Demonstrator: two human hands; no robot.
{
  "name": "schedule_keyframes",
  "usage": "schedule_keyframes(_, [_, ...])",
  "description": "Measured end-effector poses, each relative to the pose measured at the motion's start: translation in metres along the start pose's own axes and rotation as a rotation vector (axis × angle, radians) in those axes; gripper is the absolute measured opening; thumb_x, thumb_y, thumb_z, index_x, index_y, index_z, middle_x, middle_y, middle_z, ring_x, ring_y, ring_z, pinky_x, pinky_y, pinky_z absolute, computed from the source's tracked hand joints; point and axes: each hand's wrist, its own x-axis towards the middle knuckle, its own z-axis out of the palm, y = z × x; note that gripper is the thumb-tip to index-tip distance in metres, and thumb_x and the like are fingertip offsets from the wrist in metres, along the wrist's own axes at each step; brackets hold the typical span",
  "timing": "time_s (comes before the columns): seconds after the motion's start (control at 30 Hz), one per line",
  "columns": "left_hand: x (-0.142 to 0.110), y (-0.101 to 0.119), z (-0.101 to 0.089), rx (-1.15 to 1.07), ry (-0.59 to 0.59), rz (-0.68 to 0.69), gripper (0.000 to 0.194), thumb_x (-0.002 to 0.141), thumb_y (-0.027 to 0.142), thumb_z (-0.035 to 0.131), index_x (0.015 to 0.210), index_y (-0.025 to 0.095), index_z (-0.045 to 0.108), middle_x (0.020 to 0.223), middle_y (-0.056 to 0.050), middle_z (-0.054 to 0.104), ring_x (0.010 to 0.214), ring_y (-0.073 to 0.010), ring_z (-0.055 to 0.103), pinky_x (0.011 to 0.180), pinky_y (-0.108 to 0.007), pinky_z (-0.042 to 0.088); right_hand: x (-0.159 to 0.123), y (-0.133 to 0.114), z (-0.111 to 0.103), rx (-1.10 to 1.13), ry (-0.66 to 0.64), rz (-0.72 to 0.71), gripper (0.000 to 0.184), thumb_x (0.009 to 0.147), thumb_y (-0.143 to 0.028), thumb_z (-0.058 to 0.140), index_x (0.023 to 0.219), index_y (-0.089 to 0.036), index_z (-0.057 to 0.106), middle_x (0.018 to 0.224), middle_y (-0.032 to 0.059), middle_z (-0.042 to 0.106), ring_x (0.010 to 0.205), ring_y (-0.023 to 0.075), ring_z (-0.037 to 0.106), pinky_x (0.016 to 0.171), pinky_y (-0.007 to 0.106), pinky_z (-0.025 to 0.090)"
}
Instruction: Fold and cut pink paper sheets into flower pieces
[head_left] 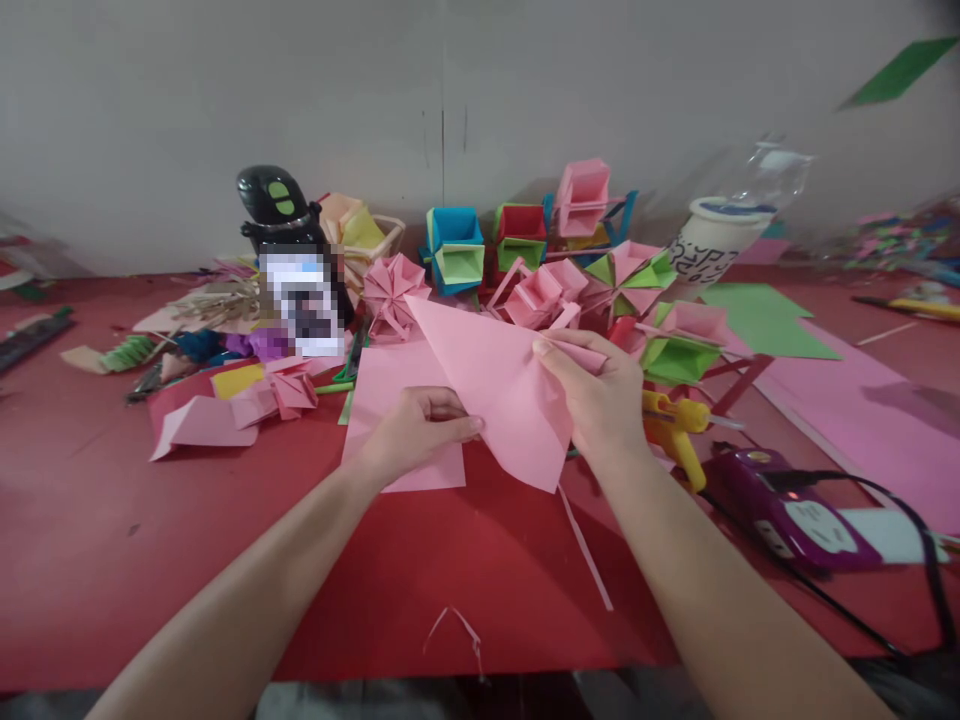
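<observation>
Pink paper dominates the middle of the head view: a folded pink sheet (499, 395), triangular with its point toward the upper left, is held just above the red surface (112, 540). The left hand (416, 430) pinches its lower left edge, fingers curled together under the fold; the right hand (596, 390) grips the right corner, thumb on top and fingers closed round a tucked flap. The sheet hides most of a second flat pink sheet (397, 400) lying beneath it.

Behind the hands, across the centre of the frame, stand folded paper boxes (457, 250) in blue, red and pink, and pink-and-green pinwheel shapes (626, 275). A black bottle (281, 215) at upper left is partly covered by a blurred patch. Right of the right hand, a yellow glue gun (675, 425) lies partly hidden by the wrist, and a purple device (787, 510) with a black cord sits at lower right. A clear plastic bottle (739, 215) at upper right is smeared and hard to make out. Both forearms are cut off by the bottom edge.
</observation>
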Motion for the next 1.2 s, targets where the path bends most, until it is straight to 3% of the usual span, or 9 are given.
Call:
schedule_keyframes(0.3, [0.003,-0.003,-0.001,-0.058,0.013,0.039,0.027,0.078,0.038,0.083,0.086,0.014,0.074,0.089,-0.006,0.076,0.084,-0.0180,0.072,0.085,-0.034,0.060,-0.001,0.000,0.001,-0.036,0.006,-0.008,0.019,0.068,-0.033,0.086,0.083,-0.023,0.079,0.084,0.0033,0.077,0.082,0.0227,0.072,0.075,0.037,0.057])
schedule_keyframes(0.47, [0.002,-0.001,-0.004,-0.056,0.051,0.090,0.033,0.081,0.046,0.078,0.074,0.015,0.073,0.074,-0.005,0.072,0.072,-0.0171,0.070,0.079,-0.034,0.062,-0.001,0.001,0.001,-0.083,-0.017,-0.033,0.018,0.071,-0.034,0.084,0.085,-0.023,0.078,0.086,0.0035,0.078,0.087,0.0239,0.073,0.078,0.039,0.058])
schedule_keyframes(0.7, [0.001,0.004,-0.006,-0.107,0.078,0.055,0.032,0.078,0.044,0.082,0.075,0.014,0.074,0.076,-0.007,0.074,0.074,-0.0189,0.072,0.082,-0.037,0.062,-0.001,0.004,0.001,-0.103,-0.016,-0.050,0.018,0.071,-0.034,0.084,0.085,-0.023,0.079,0.086,0.0036,0.078,0.088,0.0243,0.072,0.081,0.039,0.058])
schedule_keyframes(0.9, [0.002,0.004,-0.010,-0.103,0.167,0.134,0.030,0.081,0.041,0.080,0.073,0.013,0.072,0.073,-0.006,0.074,0.070,-0.0180,0.072,0.077,-0.035,0.062,-0.004,0.004,0.004,-0.106,-0.036,-0.016,0.019,0.070,-0.035,0.085,0.084,-0.023,0.079,0.084,0.0029,0.077,0.081,0.0219,0.071,0.076,0.036,0.057])
schedule_keyframes(1.2, [0.003,0.005,-0.009,-0.145,0.219,0.124,0.029,0.080,0.040,0.079,0.074,0.013,0.072,0.075,-0.006,0.074,0.071,-0.0168,0.071,0.078,-0.034,0.062,-0.005,0.008,0.003,-0.123,-0.062,-0.039,0.019,0.073,-0.036,0.084,0.087,-0.024,0.080,0.087,0.0031,0.078,0.085,0.0231,0.072,0.080,0.038,0.058])
